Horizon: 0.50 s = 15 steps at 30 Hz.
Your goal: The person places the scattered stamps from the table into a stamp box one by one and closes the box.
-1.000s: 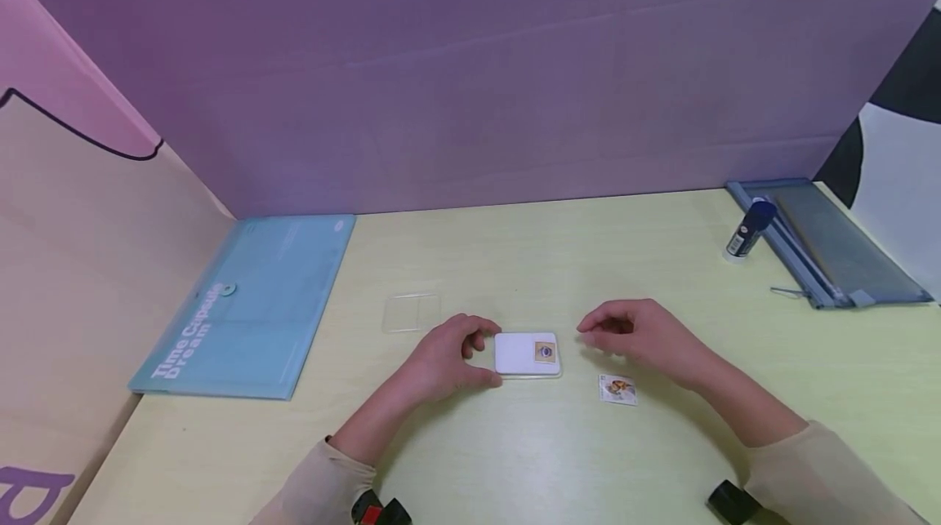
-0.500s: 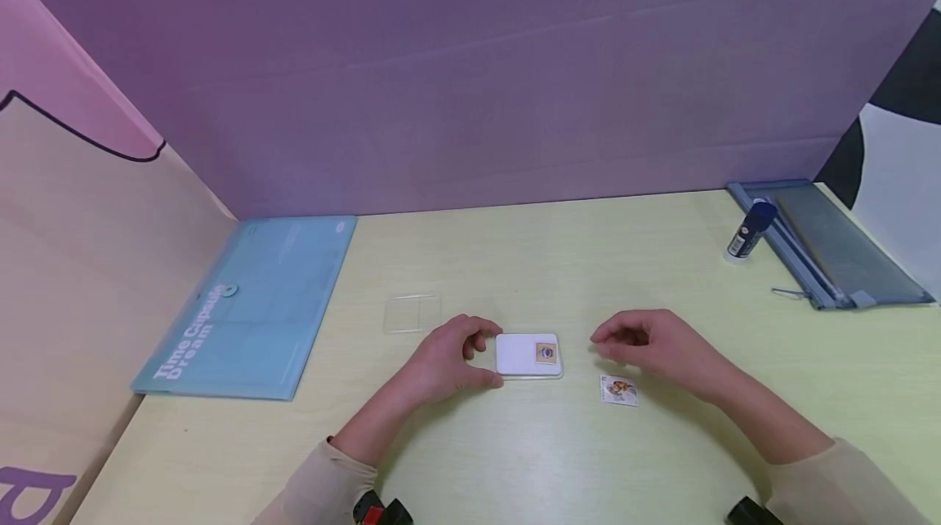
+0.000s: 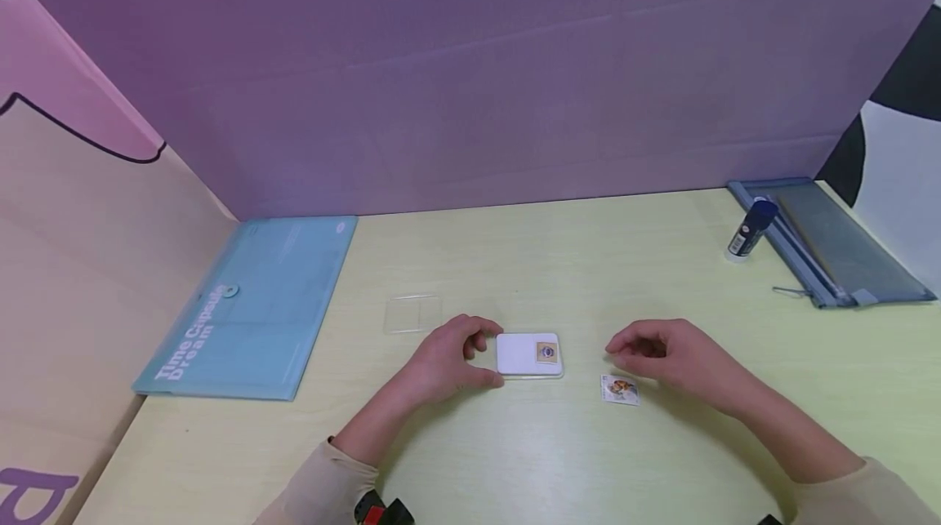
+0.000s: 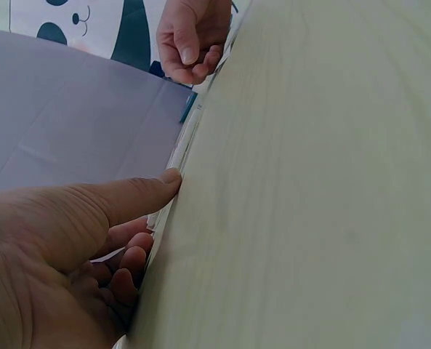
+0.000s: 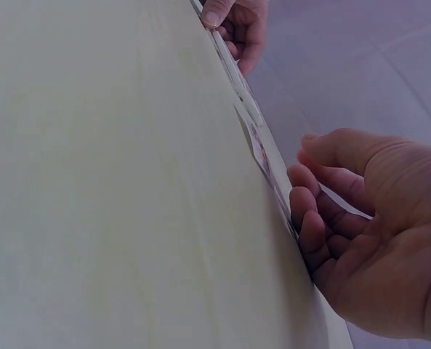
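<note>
A small white card stack (image 3: 517,353) sits in a clear shallow case on the table, a tan stamp-like sticker (image 3: 546,353) at its right end. My left hand (image 3: 454,358) grips the left end of the case, thumb on the near edge and forefinger on the far edge. To the right lies a small sticker with an orange picture (image 3: 620,389), one edge lifted off the table in the right wrist view. Just above and right of it hovers my right hand (image 3: 672,353), fingers loosely bent, with nothing seen between them.
Behind my left hand lies a clear plastic lid (image 3: 413,313). A blue document folder (image 3: 250,313) is at the left. At the back right a glue stick (image 3: 751,229) stands beside a grey-blue zip pouch (image 3: 845,239). A purple panel (image 3: 470,76) borders the table's back.
My right hand has moved right and toward me, from beside the card case to near the loose sticker. The left hand keeps its hold on the case.
</note>
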{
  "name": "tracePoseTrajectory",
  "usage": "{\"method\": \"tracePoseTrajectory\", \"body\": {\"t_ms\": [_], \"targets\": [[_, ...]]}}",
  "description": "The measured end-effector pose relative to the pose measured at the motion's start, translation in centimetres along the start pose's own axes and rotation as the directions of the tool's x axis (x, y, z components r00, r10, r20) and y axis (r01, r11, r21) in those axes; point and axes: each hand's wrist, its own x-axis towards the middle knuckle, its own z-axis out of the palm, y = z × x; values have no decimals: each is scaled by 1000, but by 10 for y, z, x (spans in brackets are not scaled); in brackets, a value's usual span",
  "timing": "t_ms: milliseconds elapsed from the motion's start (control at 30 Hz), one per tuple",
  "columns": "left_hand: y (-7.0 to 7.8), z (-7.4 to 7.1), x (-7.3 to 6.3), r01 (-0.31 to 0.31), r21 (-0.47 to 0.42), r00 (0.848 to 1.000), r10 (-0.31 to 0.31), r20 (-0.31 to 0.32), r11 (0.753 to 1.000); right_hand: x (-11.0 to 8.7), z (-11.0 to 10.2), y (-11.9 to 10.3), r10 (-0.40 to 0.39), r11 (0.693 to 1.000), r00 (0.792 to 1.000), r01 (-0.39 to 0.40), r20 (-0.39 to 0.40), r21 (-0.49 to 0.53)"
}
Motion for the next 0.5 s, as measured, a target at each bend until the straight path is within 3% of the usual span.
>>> {"method": "tracePoseTrajectory", "body": {"t_ms": [500], "targets": [[1, 0, -1, -4, -11, 1000, 4, 1, 1000, -3, 0, 0, -38, 999, 999, 38, 22, -31]]}}
